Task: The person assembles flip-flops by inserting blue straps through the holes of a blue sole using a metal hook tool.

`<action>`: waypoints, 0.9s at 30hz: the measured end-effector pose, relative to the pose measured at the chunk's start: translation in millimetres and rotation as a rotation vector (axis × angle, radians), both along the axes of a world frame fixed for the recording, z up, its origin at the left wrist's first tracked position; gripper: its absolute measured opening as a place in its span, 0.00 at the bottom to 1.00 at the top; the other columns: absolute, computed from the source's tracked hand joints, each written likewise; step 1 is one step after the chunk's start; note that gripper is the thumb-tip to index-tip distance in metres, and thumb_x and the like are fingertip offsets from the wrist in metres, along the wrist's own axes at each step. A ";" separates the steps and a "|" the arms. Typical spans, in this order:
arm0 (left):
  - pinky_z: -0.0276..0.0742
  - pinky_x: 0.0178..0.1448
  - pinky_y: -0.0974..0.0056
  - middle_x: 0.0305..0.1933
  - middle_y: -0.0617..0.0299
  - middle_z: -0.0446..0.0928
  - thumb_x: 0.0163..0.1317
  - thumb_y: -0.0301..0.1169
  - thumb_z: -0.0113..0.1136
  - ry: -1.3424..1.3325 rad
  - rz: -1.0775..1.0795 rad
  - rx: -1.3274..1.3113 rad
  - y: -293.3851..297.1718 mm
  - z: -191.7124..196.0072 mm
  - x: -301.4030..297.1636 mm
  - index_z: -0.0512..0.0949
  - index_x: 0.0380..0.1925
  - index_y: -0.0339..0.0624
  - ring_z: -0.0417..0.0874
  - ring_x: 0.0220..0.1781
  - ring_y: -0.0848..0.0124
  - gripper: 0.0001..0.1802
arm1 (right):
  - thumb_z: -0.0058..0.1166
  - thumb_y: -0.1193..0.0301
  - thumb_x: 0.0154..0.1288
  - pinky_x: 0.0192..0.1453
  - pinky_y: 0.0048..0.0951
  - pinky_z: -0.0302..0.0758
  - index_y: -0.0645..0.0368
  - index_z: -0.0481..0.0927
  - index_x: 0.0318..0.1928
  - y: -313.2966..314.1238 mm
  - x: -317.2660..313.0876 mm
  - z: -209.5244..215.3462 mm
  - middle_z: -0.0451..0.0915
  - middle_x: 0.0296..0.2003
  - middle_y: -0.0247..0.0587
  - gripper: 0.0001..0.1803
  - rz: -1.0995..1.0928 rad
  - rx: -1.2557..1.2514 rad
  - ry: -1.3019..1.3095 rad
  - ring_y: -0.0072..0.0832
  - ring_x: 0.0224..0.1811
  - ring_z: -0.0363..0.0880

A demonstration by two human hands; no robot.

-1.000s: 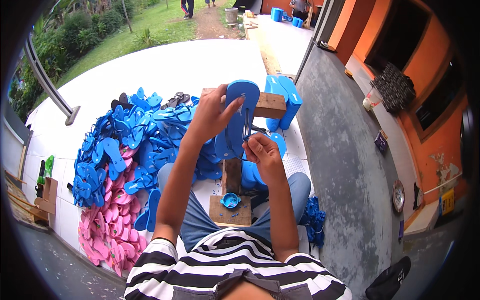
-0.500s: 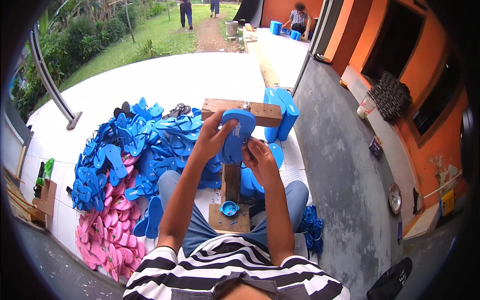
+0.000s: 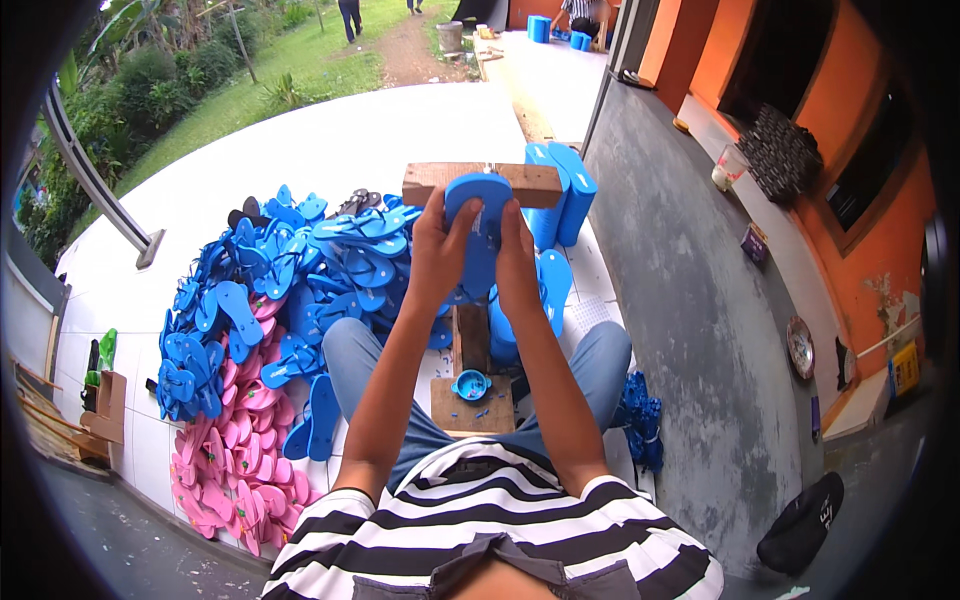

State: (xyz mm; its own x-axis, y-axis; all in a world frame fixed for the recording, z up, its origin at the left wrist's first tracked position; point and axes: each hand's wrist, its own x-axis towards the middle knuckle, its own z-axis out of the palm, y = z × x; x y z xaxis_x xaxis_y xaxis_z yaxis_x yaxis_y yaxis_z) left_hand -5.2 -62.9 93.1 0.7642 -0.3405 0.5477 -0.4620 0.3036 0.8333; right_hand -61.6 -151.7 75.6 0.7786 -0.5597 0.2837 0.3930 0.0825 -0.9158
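Note:
A blue flip-flop sole (image 3: 478, 190) is held up in front of the wooden crossbeam (image 3: 535, 183) of a stand. My left hand (image 3: 438, 248) grips its left edge, with the thumb across its face. Around its right edge my right hand (image 3: 516, 262) is closed, fingers toward the beam. A small metal piece sticks up from the beam's top edge, just behind the sole. Whether a strap is fitted to this sole cannot be made out. Below, a small blue bowl (image 3: 470, 385) with blue bits stands on the stand's wooden base (image 3: 452, 408).
Left lies a heap of blue flip-flops (image 3: 235, 300), with pink flip-flops (image 3: 235, 455) nearer me. Stacked blue soles (image 3: 575, 195) stand right of the beam. A bundle of blue straps (image 3: 643, 420) lies beside my right knee. Another person (image 3: 580, 12) sits at the far back.
My right hand has moved from the sole's lower strap area up to its right edge. The sole now sits more upright, against the beam. The view has tilted slightly.

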 end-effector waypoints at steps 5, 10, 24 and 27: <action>0.69 0.34 0.73 0.30 0.64 0.79 0.71 0.32 0.60 -0.007 0.077 -0.077 2.6 -12.6 -10.2 0.76 0.44 0.35 0.72 0.32 0.82 0.11 | 0.33 0.50 0.81 0.54 0.27 0.70 0.66 0.75 0.52 10.5 -4.7 1.9 0.78 0.42 0.41 0.29 -0.018 -0.050 -0.077 0.26 0.45 0.73; 0.79 0.42 0.62 0.35 0.52 0.82 0.65 0.42 0.64 -0.166 0.219 -0.130 51.0 -14.0 -103.8 0.77 0.39 0.33 0.83 0.34 0.63 0.19 | 0.41 0.60 0.79 0.48 0.33 0.73 0.67 0.78 0.49 52.1 -108.0 -16.8 0.79 0.36 0.46 0.21 -0.236 -0.393 -0.210 0.31 0.38 0.77; 0.78 0.43 0.58 0.38 0.55 0.84 0.53 0.31 0.69 -0.517 -0.139 -0.144 87.7 -22.0 -105.8 0.79 0.38 0.47 0.86 0.39 0.60 0.12 | 0.63 0.80 0.59 0.70 0.54 0.69 0.63 0.79 0.51 50.7 -136.8 -25.3 0.81 0.48 0.46 0.18 -0.016 -0.460 -0.252 0.41 0.55 0.82; 0.80 0.44 0.57 0.38 0.53 0.83 0.52 0.30 0.71 -0.496 -0.142 -0.116 89.5 -22.2 -106.5 0.79 0.38 0.45 0.86 0.40 0.59 0.14 | 0.63 0.79 0.60 0.70 0.54 0.69 0.63 0.79 0.51 51.2 -138.6 -26.5 0.81 0.48 0.46 0.18 0.009 -0.423 -0.232 0.41 0.55 0.82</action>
State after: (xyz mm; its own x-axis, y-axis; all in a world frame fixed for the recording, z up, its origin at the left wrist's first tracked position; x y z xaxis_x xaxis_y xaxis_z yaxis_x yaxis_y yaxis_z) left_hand -111.6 26.7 71.0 0.3549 -0.3370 0.8720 -0.7397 0.4691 0.4824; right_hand -200.2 -100.5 49.1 0.6721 -0.3512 0.6518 0.5922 -0.2735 -0.7580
